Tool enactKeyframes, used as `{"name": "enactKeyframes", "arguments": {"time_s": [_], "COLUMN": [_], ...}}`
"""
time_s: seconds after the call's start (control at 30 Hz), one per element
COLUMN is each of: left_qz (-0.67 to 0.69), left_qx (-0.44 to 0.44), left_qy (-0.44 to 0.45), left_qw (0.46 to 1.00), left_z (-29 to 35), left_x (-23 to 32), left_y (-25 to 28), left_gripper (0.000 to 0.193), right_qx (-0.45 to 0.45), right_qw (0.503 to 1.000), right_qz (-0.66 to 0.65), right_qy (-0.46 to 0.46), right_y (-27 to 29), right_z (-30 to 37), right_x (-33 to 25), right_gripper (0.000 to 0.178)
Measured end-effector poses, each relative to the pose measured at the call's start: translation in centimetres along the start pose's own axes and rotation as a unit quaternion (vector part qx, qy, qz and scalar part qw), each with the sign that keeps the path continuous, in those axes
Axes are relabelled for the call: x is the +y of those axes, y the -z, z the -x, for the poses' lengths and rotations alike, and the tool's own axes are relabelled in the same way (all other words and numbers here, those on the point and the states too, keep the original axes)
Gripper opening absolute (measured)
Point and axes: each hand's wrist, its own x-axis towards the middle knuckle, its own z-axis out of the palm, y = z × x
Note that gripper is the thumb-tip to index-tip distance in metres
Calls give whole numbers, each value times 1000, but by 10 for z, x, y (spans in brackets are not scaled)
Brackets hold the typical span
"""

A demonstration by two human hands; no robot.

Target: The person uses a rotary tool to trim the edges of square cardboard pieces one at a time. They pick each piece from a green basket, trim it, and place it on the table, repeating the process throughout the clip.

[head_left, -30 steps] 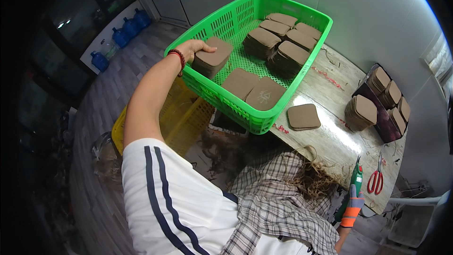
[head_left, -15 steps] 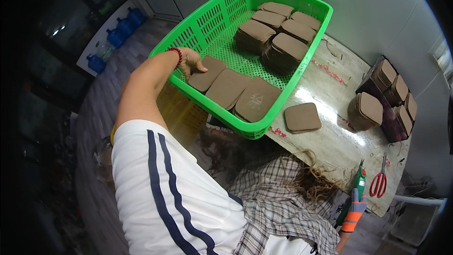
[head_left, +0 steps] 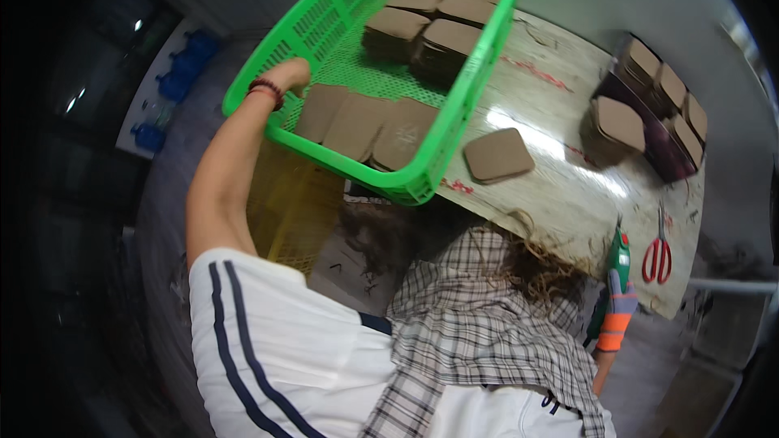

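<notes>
My bare left hand (head_left: 290, 75), with beaded bracelets on its wrist, is over the left end of a green plastic basket (head_left: 418, 181). Its fingers are bent down, blurred and mostly hidden, just beyond the leftmost of the brown rounded-square pads (head_left: 319, 112) at the basket's near side. Several taller stacks of such pads (head_left: 398, 23) fill the basket's far right. On my right, a grey and orange glove covers my right hand (head_left: 620, 308), which grips a green handheld power tool (head_left: 619, 259) with a thin pointed tip, at the table's near edge.
On the table (head_left: 535, 89), one loose pad (head_left: 499, 154) lies right of the basket. Farther right stand a pad stack (head_left: 614, 126) and a dark box (head_left: 669, 164) of pads. Red-handled scissors (head_left: 657, 259) lie near the tool. Brown trimmings (head_left: 548, 255) hang at the edge.
My left hand has come off the leftmost pad and moved back toward the basket's left wall. The whole view has shifted. My right hand still holds the green tool.
</notes>
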Motion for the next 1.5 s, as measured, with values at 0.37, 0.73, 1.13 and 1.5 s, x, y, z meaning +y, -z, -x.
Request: {"name": "enactKeyframes", "arguments": {"time_s": [0.37, 0.73, 1.13, 1.5], "left_qz": [266, 298, 231, 703], "left_qx": [333, 221, 369, 12], "left_qy": [-433, -287, -440, -251], "left_qw": [794, 883, 786, 665], "left_z": [161, 120, 180, 122], "left_x": [272, 291, 263, 13], "left_y": [-126, -151, -118, 24], "left_gripper": [40, 32, 14, 30], "right_qx": [7, -9, -13, -2], "right_qw": [997, 990, 989, 983], "right_qz": [-40, -63, -111, -170], "right_qy": [71, 123, 97, 67], "right_y": [4, -1, -2, 2], "right_z": [17, 34, 12, 21], "right_x": [15, 21, 60, 55], "right_gripper": [26, 23, 21, 10]}}
